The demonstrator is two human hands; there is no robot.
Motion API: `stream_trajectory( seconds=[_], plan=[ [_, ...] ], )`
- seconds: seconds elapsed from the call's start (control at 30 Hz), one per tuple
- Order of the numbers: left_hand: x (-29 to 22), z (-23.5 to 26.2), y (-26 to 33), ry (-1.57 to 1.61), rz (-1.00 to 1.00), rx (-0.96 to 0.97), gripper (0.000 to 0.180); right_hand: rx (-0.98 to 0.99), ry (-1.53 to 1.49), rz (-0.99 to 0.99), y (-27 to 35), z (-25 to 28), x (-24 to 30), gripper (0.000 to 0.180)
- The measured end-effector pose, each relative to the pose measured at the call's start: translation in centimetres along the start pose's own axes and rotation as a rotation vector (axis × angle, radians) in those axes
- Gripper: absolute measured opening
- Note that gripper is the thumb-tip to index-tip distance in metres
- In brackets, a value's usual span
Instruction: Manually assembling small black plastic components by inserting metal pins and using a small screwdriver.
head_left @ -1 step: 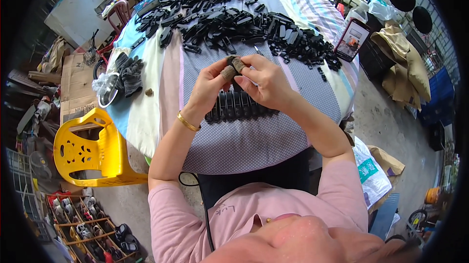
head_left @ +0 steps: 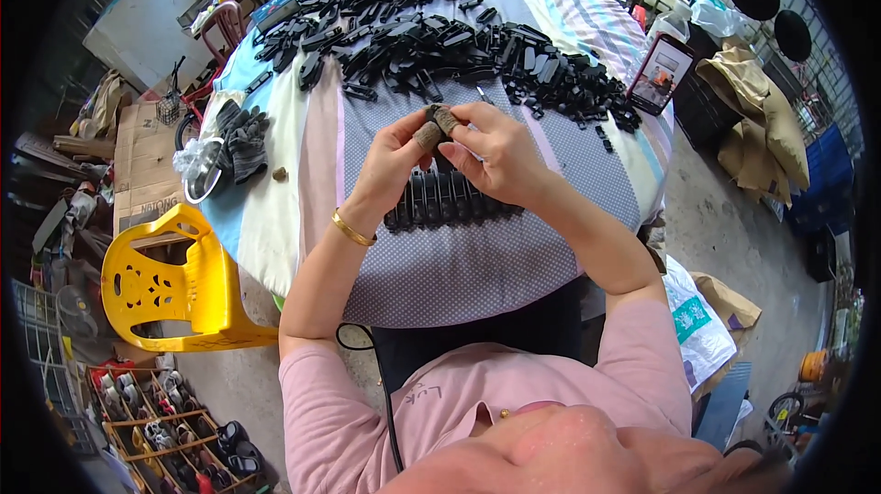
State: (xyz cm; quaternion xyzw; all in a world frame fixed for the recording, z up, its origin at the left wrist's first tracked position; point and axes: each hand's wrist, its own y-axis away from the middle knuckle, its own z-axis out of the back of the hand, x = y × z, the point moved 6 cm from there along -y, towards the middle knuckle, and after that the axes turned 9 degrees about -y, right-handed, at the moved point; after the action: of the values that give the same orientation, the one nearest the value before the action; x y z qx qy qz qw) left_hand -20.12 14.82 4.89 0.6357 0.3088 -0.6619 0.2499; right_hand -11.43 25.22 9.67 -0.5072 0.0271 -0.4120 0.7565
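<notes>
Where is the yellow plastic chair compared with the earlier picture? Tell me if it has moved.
No. The yellow plastic chair sits in the same spot, at the left edge of the cloth-covered table, beside the cardboard.

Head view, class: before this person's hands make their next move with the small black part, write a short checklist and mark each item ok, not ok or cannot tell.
1. Small black part pinched between both hands: ok.
2. Left hand and right hand raised above the cloth-covered table: ok.
3. Row of black parts lined up below the hands: ok.
4. Pile of loose black parts lying beyond the hands on the table: ok.
5. Part correctly fitted together: cannot tell, fingers cover it.
6. Grey gloves worn: not ok, they lie at the table's left.
</notes>
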Motion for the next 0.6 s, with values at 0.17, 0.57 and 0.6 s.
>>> stream_trajectory(
  seconds=[0.17, 0.57, 0.6],
  plan=[
    [-0.2, 1.2, 0.0, -0.162, 0.056, -0.007, 0.026, -0.025, -0.066, 0.025, 0.2, 0.1, -1.4, 0.018],
    [2.6, 8.0, 5.1, -0.561, 0.449, 0.113, 0.033, 0.283, 0.486, -0.820, 3.7, 5.0, -15.3, 0.021],
    [3.0, 7.9, 5.2, -0.561, 0.451, 0.107, 0.033, 0.385, 0.547, -0.864, 3.9, 4.6, -15.4, 0.022]
  ],
)
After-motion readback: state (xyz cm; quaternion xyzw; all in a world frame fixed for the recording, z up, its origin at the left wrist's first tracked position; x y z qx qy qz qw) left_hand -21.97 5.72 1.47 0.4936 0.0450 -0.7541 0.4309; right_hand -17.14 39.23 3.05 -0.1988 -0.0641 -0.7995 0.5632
